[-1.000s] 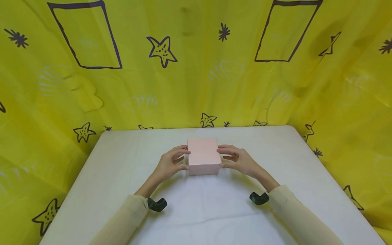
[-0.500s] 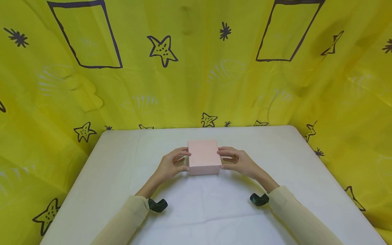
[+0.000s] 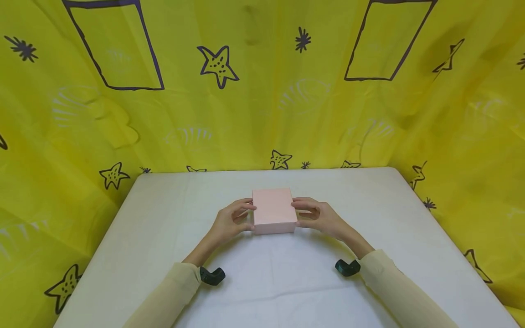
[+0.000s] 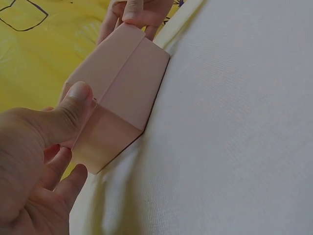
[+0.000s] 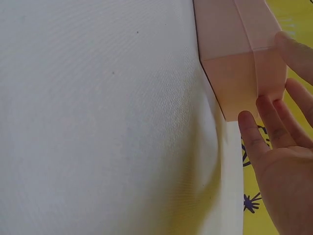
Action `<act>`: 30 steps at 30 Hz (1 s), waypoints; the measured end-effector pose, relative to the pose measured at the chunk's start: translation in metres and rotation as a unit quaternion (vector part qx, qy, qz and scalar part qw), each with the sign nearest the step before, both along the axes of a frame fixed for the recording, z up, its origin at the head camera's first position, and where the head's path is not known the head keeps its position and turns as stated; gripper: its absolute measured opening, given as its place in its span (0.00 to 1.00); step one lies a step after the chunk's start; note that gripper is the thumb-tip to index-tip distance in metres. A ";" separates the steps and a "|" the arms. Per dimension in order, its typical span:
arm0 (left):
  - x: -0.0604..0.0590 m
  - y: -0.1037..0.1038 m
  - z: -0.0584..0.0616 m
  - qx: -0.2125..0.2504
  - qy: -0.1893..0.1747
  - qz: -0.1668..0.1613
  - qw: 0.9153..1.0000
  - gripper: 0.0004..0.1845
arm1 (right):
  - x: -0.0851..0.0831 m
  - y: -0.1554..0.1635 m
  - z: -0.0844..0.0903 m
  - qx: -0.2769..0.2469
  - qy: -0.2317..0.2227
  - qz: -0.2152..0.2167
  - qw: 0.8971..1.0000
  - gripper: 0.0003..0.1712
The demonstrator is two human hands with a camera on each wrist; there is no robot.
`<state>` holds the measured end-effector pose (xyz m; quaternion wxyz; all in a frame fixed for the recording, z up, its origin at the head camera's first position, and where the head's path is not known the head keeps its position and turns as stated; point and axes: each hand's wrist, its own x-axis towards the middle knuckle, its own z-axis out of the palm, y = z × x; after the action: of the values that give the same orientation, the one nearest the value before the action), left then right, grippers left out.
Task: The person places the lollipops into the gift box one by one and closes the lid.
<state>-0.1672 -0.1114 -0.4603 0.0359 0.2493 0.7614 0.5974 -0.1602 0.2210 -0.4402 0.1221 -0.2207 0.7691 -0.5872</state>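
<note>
A pale pink lidded box stands on the white-covered table. Its lid (image 3: 274,206) sits over the box base (image 4: 134,85), the lid's edge showing as a line part-way down the sides in both wrist views. The left hand (image 3: 229,219) holds the lid's left side, thumb at the front corner and fingers farther back. On the opposite side the right hand (image 3: 320,214) grips the lid likewise, thumb near the front corner. In the right wrist view, the lower fingers (image 5: 252,132) of that hand stay loosely spread beside the base. The box's inside is hidden.
The white cloth (image 3: 270,291) on the table has a crease in front of the box. A yellow curtain (image 3: 254,114) with starfish drawings hangs behind and along both sides. Dark curved devices, such as the left one (image 3: 212,276), sit at both sleeve cuffs.
The lid has sunk slightly lower over the base, so the box looks shorter. Both hands have come down a little with it, keeping their grip. The view has shifted slightly.
</note>
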 end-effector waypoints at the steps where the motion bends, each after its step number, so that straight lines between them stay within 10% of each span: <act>1: 0.000 0.000 0.000 0.000 0.001 -0.001 1.000 0.29 | 0.000 0.000 0.000 0.001 0.000 -0.001 1.000 0.31; 30: 0.006 -0.005 0.005 -0.045 0.013 0.005 0.999 0.32 | -0.003 0.003 0.005 0.042 0.041 0.017 0.998 0.36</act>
<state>-0.1614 -0.1163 -0.4550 0.0343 0.2513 0.7889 0.5598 -0.1630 0.2237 -0.4347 0.1100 -0.2522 0.7938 -0.5424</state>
